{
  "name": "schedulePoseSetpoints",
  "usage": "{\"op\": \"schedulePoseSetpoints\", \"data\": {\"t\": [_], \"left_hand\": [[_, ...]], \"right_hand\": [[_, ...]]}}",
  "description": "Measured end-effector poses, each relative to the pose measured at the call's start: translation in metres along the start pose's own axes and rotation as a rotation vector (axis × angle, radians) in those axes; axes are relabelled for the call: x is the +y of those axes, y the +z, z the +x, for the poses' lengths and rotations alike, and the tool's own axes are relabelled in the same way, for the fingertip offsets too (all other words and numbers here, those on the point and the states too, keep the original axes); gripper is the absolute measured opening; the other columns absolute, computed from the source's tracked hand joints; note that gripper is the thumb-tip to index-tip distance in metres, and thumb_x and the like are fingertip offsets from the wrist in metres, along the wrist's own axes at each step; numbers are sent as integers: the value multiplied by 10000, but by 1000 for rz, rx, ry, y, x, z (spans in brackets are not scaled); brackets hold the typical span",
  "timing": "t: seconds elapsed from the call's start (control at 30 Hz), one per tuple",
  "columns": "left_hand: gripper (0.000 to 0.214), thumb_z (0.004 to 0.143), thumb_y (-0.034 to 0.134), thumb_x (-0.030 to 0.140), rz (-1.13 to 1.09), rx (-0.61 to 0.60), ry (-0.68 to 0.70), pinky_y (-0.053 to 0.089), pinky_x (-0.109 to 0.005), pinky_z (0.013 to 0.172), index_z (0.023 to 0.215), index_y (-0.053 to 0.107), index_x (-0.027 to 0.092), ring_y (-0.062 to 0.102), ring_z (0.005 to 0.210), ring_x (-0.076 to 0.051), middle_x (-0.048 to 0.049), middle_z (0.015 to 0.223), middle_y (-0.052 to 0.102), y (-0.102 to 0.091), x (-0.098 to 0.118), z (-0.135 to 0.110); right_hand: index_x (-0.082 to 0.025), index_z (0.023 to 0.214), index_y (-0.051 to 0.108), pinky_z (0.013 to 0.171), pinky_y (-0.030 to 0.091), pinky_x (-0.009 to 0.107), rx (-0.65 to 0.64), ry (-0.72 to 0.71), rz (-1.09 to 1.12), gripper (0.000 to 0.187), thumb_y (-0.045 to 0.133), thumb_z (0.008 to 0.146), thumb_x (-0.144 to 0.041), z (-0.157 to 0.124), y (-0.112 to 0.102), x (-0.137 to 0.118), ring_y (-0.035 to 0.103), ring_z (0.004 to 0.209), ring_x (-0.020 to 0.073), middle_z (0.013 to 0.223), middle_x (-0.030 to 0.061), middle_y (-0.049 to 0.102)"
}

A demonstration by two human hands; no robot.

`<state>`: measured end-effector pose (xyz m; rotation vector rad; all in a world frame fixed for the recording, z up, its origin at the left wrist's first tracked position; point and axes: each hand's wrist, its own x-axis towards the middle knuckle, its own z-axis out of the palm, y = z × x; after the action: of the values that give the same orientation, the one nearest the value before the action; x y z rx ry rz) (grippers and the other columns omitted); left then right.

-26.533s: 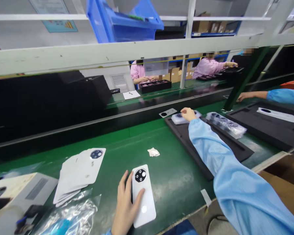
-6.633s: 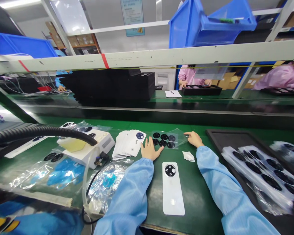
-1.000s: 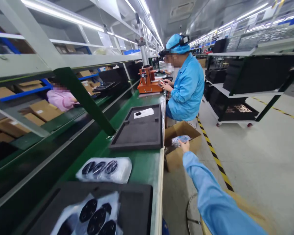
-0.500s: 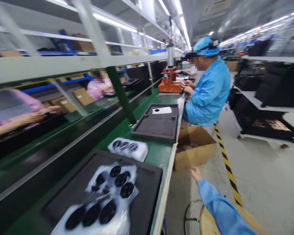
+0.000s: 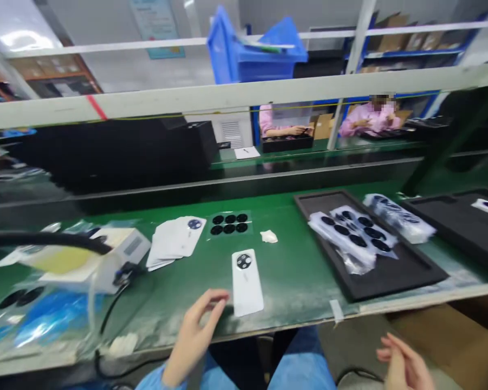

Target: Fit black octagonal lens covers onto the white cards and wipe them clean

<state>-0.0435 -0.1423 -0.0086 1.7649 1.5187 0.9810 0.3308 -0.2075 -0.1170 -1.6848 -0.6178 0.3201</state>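
Observation:
A white phone back cover (image 5: 246,281) with a round black camera ring lies on the green bench near its front edge. My left hand (image 5: 196,330) hovers just left of it, fingers loosely apart, holding nothing. My right hand (image 5: 404,365) hangs below the bench edge at lower right, fingers spread and empty. Behind the cover lie a sheet of black round lenses (image 5: 229,223), a small white wipe (image 5: 269,236) and a fanned stack of white covers (image 5: 174,241).
A black foam tray (image 5: 394,273) with bagged lens sheets (image 5: 350,233) sits to the right, another bag (image 5: 398,216) and a second tray (image 5: 459,222) beyond it. A white device (image 5: 106,254) with a black hose (image 5: 40,241) stands left. People in pink work across the line.
The view has swung back from the aisle and cardboard box to the bench. My right hand, which held a plastic bag over the box, is now empty near my lap.

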Motion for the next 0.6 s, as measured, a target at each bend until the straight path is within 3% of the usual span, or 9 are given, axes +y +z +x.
{"op": "schedulePoseSetpoints", "data": {"t": [0.03, 0.1, 0.13, 0.2, 0.3, 0.37, 0.47, 0.53, 0.6], "left_hand": [[249, 942, 457, 373, 34, -5, 39, 508, -357, 880, 1042, 629, 223, 626, 1007, -241, -80, 1067, 656, -4, -11, 10], [310, 916, 504, 363, 73, -57, 103, 424, -397, 1017, 1183, 567, 218, 529, 1193, -256, -104, 1260, 573, -6, -31, 32], [410, 885, 553, 369, 82, -91, 129, 361, -419, 1077, 1263, 519, 214, 452, 1282, -269, -118, 1364, 498, -5, -39, 42], [691, 803, 659, 400, 103, -168, 172, 240, -464, 1144, 1405, 383, 201, 280, 1398, -301, -143, 1517, 309, -2, -50, 61], [987, 713, 737, 475, 113, -260, 202, 158, -522, 1155, 1494, 212, 181, 138, 1442, -343, -173, 1578, 146, 2, -59, 86], [1055, 675, 758, 518, 100, -303, 221, 104, -548, 1157, 1501, 190, 189, 151, 1437, -357, -174, 1568, 185, 3, -62, 100], [1078, 592, 813, 527, 61, -337, 246, 90, -573, 1151, 1474, 268, 232, 284, 1374, -366, -144, 1481, 357, 4, -63, 114], [1055, 558, 843, 497, 19, -331, 231, 206, -578, 1121, 1444, 330, 241, 367, 1300, -365, -138, 1381, 429, 4, -62, 116], [1003, 592, 844, 418, -45, -309, 190, 312, -541, 1084, 1437, 331, 247, 395, 1267, -346, -134, 1329, 417, 5, -60, 113]], "right_hand": [[-228, 1010, 621, 691, 520, 439, -53, -71, 6, 352, 592, 803, -511, 1, 8, -26, 607, 676, 237, 857, 78, 638], [-190, 987, 643, 726, 496, 374, 2, -245, 82, 263, 603, 843, -406, 1, 27, -77, 599, 696, 190, 900, 77, 642], [-182, 958, 652, 709, 487, 348, -34, -321, 123, 218, 603, 852, -366, 1, 40, -100, 588, 676, 171, 870, 67, 638], [-183, 915, 666, 657, 478, 322, -221, -462, 138, 172, 582, 870, -326, -1, 72, -141, 584, 655, 161, 829, 53, 633], [-217, 919, 676, 688, 490, 339, -668, -535, 86, 166, 538, 889, -304, -6, 137, -179, 600, 699, 181, 837, 41, 645], [-237, 914, 701, 680, 501, 340, -848, -530, 55, 184, 537, 884, -316, -12, 185, -189, 619, 730, 196, 848, 31, 664], [-259, 873, 717, 595, 489, 328, -980, -508, 43, 169, 572, 853, -343, -19, 247, -185, 627, 734, 214, 829, 31, 675], [-265, 851, 713, 590, 490, 339, -1000, -478, 57, 161, 582, 844, -358, -20, 273, -175, 628, 737, 225, 842, 50, 676], [-259, 869, 702, 603, 501, 351, -1013, -432, 75, 171, 571, 856, -368, -16, 286, -162, 627, 716, 222, 852, 71, 673]]}}
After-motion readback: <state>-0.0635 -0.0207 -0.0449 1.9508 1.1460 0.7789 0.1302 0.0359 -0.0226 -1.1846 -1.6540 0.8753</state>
